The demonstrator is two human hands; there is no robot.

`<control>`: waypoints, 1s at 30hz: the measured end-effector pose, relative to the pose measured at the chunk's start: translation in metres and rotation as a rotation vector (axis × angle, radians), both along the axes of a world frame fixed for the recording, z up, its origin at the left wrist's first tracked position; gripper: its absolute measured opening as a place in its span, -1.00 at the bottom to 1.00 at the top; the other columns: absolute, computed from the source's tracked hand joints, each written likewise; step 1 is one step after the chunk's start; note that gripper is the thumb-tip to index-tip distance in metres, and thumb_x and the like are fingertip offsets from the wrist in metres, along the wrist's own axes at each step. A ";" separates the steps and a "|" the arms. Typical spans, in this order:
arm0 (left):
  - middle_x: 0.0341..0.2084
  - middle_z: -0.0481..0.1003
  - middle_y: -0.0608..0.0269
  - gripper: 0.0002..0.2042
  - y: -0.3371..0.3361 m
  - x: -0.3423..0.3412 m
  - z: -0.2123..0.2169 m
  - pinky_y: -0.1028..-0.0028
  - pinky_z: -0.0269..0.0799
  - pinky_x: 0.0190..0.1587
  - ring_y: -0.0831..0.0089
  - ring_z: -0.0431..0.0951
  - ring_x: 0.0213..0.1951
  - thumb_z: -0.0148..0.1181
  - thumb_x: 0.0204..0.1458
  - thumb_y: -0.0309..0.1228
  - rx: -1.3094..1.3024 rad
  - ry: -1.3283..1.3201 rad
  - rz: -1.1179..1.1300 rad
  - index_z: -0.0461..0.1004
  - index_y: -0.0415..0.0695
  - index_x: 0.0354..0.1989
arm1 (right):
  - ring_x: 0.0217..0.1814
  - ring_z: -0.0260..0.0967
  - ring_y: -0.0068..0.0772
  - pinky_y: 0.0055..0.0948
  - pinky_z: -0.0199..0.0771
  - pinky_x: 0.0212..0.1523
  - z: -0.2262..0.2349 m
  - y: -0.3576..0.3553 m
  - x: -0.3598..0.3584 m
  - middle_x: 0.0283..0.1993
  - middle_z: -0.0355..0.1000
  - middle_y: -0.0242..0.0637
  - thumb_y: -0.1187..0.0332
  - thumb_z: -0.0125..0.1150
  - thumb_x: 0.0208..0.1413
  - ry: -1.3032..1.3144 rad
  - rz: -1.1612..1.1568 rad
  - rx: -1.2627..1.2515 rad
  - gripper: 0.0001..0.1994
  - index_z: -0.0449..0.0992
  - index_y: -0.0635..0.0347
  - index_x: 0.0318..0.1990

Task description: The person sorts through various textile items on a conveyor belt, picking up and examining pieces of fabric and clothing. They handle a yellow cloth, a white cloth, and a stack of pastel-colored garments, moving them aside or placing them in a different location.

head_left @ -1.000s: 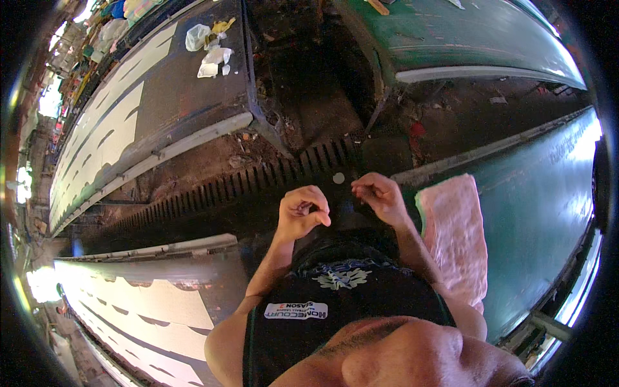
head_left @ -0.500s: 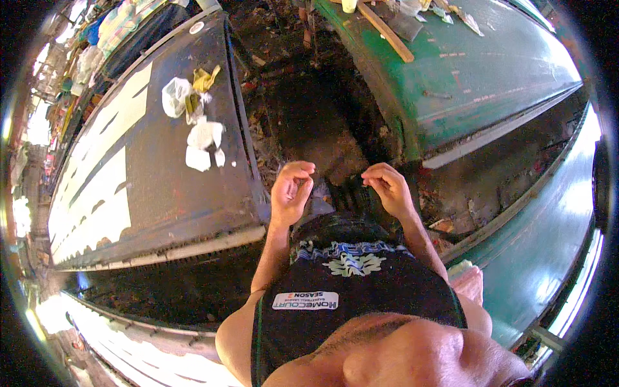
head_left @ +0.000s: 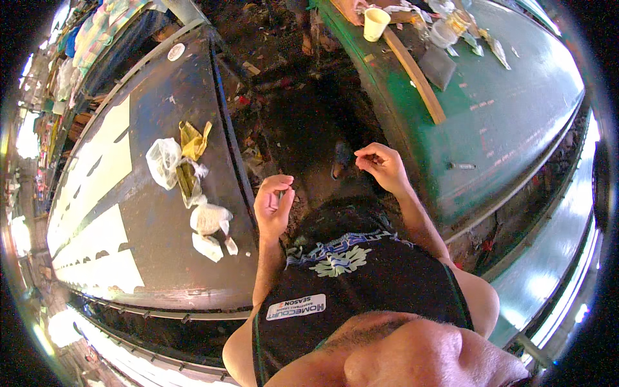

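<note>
Nothing is held in my left hand (head_left: 272,208), which is raised in front of me with loosely curled fingers and a gap before the thumb. My right hand (head_left: 385,166) is also empty, its fingers bent over the thumb with some space between them. Both hands hover over the dark walkway, apart from each other. Nearest my left hand, on the dark left-hand table (head_left: 174,271), lie a clear plastic bag (head_left: 162,162), a yellow wrapper (head_left: 194,139) and crumpled white scraps (head_left: 210,220). To the right of my right hand stands a green-topped table (head_left: 477,129).
A wooden strip (head_left: 414,76), a pale yellow cup (head_left: 375,24), a grey flat piece (head_left: 438,67) and clear plastic containers (head_left: 445,33) lie on the green table. A small metal piece (head_left: 463,166) rests nearer. Debris litters the floor walkway (head_left: 303,116); another person's legs show at its far end.
I have moved forward along the walkway between the tables, so their items appear closer. Both hands stay raised and empty; my foot now shows below.
</note>
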State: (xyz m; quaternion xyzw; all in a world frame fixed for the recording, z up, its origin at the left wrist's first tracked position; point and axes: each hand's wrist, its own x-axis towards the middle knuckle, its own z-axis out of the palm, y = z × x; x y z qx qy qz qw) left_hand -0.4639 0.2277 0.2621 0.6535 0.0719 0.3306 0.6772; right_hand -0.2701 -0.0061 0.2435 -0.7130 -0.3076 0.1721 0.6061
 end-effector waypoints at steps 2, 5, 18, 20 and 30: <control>-0.37 0.56 0.22 -0.96 0.016 0.027 -0.020 0.57 0.43 -0.31 0.54 0.51 -0.38 0.21 0.27 -0.58 -0.095 0.086 0.027 0.51 -0.25 -0.16 | -0.23 0.55 -0.53 -0.52 0.57 -0.15 -0.007 0.016 0.043 -0.23 0.57 -0.29 0.57 0.22 0.31 0.194 0.038 -0.070 -0.88 0.62 0.28 -0.07; -0.44 0.53 0.26 -0.90 0.042 0.087 -0.016 0.63 0.31 -0.46 0.64 0.39 -0.53 0.17 0.34 -0.46 -0.230 0.226 0.078 0.51 -0.25 -0.13 | -0.21 0.53 -0.57 -0.53 0.55 -0.11 -0.009 0.048 0.113 -0.18 0.56 -0.30 0.61 0.20 0.30 0.273 0.043 -0.066 -0.85 0.59 0.30 -0.03; -0.12 0.58 0.08 -0.84 0.112 0.356 0.023 0.49 0.50 -0.01 0.40 0.60 -0.08 0.16 0.17 -0.78 0.113 0.224 -0.194 0.54 -0.26 -0.19 | 0.38 0.17 -0.15 -0.17 0.34 0.29 -0.072 0.130 0.384 0.40 0.07 -0.08 0.22 0.72 -0.18 -0.229 -0.876 -0.122 0.22 -0.14 0.21 0.53; -0.15 0.60 0.10 -0.84 0.124 0.379 0.018 0.49 0.51 -0.04 0.41 0.61 -0.11 0.17 0.16 -0.78 0.118 0.277 -0.243 0.55 -0.25 -0.20 | 0.48 0.03 0.02 -0.09 0.12 0.49 -0.092 0.140 0.407 0.46 -0.07 -0.01 0.16 0.77 -0.29 -0.286 -0.938 -0.073 0.36 -0.24 0.25 0.54; -0.16 0.61 0.10 -0.83 0.258 0.511 -0.004 0.48 0.53 -0.04 0.37 0.62 -0.11 0.23 0.12 -0.77 0.325 0.270 -0.380 0.54 -0.24 -0.20 | 0.43 0.17 -0.03 -0.08 0.21 0.46 -0.091 0.197 0.469 0.42 0.08 0.00 0.18 0.75 -0.21 -0.306 -1.200 -0.158 0.23 -0.11 0.31 0.49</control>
